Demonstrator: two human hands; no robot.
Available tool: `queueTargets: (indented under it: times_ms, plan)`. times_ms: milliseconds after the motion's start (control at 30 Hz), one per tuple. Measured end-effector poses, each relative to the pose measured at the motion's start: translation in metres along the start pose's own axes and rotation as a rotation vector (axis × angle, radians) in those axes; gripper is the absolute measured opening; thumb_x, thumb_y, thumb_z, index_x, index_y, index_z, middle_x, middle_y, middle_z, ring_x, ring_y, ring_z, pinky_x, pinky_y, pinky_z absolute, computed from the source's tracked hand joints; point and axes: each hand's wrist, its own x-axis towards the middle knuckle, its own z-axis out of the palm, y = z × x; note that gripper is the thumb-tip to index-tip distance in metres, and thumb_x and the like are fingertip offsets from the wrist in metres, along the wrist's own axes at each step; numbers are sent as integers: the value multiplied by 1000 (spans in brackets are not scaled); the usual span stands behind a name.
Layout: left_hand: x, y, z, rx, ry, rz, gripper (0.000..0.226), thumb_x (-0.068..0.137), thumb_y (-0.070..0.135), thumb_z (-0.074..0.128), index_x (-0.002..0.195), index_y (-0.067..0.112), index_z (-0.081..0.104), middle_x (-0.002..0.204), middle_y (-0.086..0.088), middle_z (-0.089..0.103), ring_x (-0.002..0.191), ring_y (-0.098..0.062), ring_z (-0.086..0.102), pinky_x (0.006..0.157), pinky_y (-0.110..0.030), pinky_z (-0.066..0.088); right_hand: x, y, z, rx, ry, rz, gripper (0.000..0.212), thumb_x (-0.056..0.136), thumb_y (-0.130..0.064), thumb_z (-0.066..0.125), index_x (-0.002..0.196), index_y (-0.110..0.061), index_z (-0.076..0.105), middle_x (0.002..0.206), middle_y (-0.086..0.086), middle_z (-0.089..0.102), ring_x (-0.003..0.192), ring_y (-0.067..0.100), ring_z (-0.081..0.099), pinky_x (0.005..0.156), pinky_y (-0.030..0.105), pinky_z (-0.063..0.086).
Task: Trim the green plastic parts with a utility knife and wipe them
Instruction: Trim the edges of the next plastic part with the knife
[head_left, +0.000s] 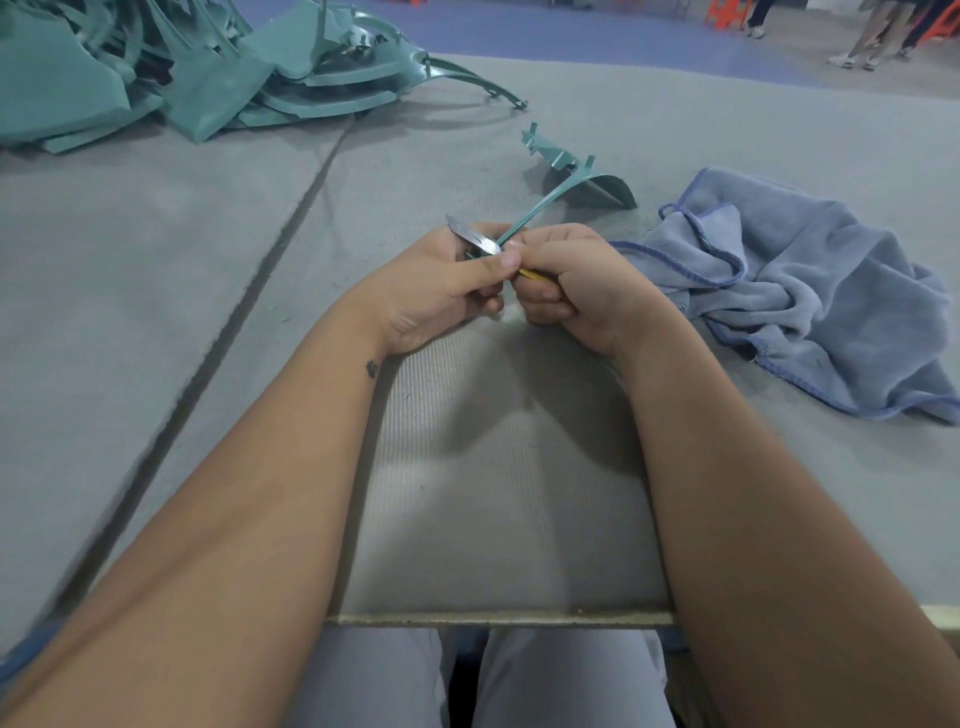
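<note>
Two bare hands meet at the centre of a grey padded table (156, 312): the left hand (436, 291) pinches the near end of one green plastic part (566, 176), and the right hand (571, 291) curls around a yellow-handled utility knife (475, 239) whose blade points to 10 o'clock, crossing the strip at the fingertips. The part arcs away toward 1 o'clock, its far end resting on the table. One crumpled blue cloth (789, 291) lies at 3 o'clock beside the right hand; one heap of green parts (182, 67) sits at 11 o'clock, too tangled to count.
</note>
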Motion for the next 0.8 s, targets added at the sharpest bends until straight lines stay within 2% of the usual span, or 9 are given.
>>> queueTargets:
  times_ms: [100,233,300,333,400,500,633,733,800]
  plan:
    - [2,-1,1,-35,30,-1,12,94,11,52,100,12,61,75,2,43,64,-7,35,59,-19,39,1,2,3,3,65,-38,31,101,-8,40,77,-4,59,43,-2,33,36,5,21,36,16,18]
    - [7,-3,4,-17,117,4,18,101,7,44,97,11,60,70,4,45,59,-6,33,55,-17,39,5,4,9,-44,186,-50,25,100,-9,44,98,6,63,41,-5,33,38,6,20,39,18,17]
    - [8,-4,5,-5,140,6,17,101,7,44,97,10,60,71,3,46,58,-6,34,55,-17,40,7,5,11,-93,245,-57,27,99,-9,44,102,11,62,40,-7,32,38,6,20,40,20,17]
    - [8,-4,5,-3,153,8,16,101,8,44,98,10,59,72,2,47,57,-6,35,55,-17,40,7,5,12,-116,269,-66,27,99,-9,44,100,11,63,40,-7,32,37,6,21,40,20,18]
    - [8,-4,5,8,177,12,15,101,8,45,97,10,59,73,1,48,55,-4,37,55,-17,42,7,6,15,-151,301,-97,27,98,-8,45,81,-1,66,39,-8,32,37,6,22,40,20,20]
    - [10,-4,6,43,257,1,12,101,9,47,95,8,57,69,0,45,51,-3,38,52,-17,42,9,7,17,-171,366,-144,38,97,-7,45,61,-15,54,39,-10,33,36,4,25,39,18,24]
    - [11,-5,5,49,332,-21,8,98,10,53,91,9,55,61,2,38,46,-3,37,48,-18,40,15,5,8,0,520,-116,36,100,-11,42,64,-13,48,41,-7,32,35,6,22,38,20,20]
    - [8,-2,2,39,313,-23,8,96,14,57,88,12,57,55,10,44,47,-4,38,48,-19,40,17,6,4,107,513,-108,34,102,-12,40,69,-11,48,39,-8,31,33,6,21,37,19,19]
    - [8,0,-1,161,362,-16,11,95,19,60,85,16,60,58,10,46,53,-5,43,53,-23,42,16,7,3,117,473,-105,33,102,-14,40,70,-11,49,40,-6,33,35,7,22,37,20,19]
